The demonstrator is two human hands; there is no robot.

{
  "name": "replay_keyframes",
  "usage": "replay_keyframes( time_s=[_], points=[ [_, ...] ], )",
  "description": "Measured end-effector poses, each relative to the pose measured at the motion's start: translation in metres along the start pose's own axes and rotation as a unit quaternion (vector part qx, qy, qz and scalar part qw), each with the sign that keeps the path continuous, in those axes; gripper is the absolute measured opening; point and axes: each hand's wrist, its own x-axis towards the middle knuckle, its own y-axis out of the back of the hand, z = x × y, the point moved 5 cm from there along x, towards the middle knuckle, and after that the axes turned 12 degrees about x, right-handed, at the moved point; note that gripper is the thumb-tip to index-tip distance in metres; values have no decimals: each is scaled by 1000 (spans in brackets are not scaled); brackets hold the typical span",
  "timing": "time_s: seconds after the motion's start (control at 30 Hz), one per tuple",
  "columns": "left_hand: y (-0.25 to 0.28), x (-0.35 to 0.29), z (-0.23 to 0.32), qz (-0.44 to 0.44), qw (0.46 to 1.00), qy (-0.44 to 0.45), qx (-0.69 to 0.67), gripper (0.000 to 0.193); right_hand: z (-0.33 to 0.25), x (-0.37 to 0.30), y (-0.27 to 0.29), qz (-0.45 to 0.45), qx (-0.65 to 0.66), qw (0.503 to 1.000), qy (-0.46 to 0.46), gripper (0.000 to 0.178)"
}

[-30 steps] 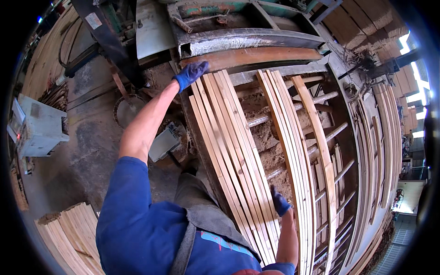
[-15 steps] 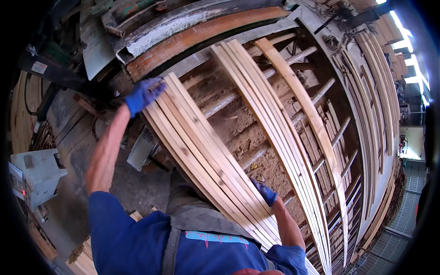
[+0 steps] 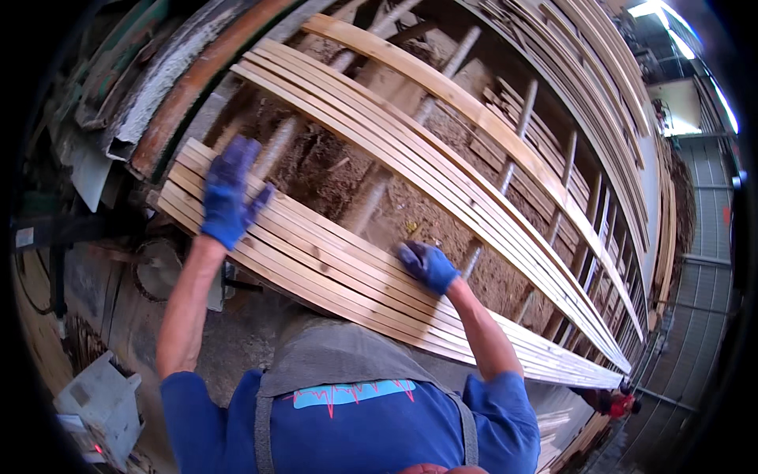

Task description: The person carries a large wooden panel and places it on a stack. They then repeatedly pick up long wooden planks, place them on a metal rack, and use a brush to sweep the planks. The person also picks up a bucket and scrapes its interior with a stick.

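Several long, pale wooden strips (image 3: 316, 265) lie side by side in front of me, running from the left to the far right. My left hand (image 3: 229, 193), in a blue glove, lies flat on them near their left end, thumb held away from the fingers. Farther along, my right hand (image 3: 427, 267), gloved too, is closed with bent fingers at the far edge of this row. Its fingertips are partly hidden. Beyond a gap lies a second row of pale strips (image 3: 410, 154), and past that a single wider board (image 3: 474, 110).
Metal rollers (image 3: 367, 201) cross under the wood, with sawdust (image 3: 418, 209) between them. Rusty and white metal beams (image 3: 189, 99) stand at the left. A grey box (image 3: 103, 403) sits low left. More boards (image 3: 584, 71) are stacked beyond. Something red (image 3: 620, 404) is near the strips' far end.
The view has turned, so the wood lies more crosswise. My left hand has gone from the strips' end to flat on their top. My right hand stays at the far edge.
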Motion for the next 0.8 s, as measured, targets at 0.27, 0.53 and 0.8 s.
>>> replay_keyframes(
  time_s=[0.27, 0.53, 0.8],
  points=[
    [-25, 2, 28, -55, 992, -47, 102, 53, -16, -21, 16, 84, -14, 979, 186, 51],
    [-28, -6, 28, -56, 992, -32, 106, 50, 28, -3, 163, 189, -331, 924, 9, 122],
    [-26, -6, 24, -49, 994, 13, 92, 49, 56, -5, 156, 159, -381, 909, 62, 114]
  ],
)
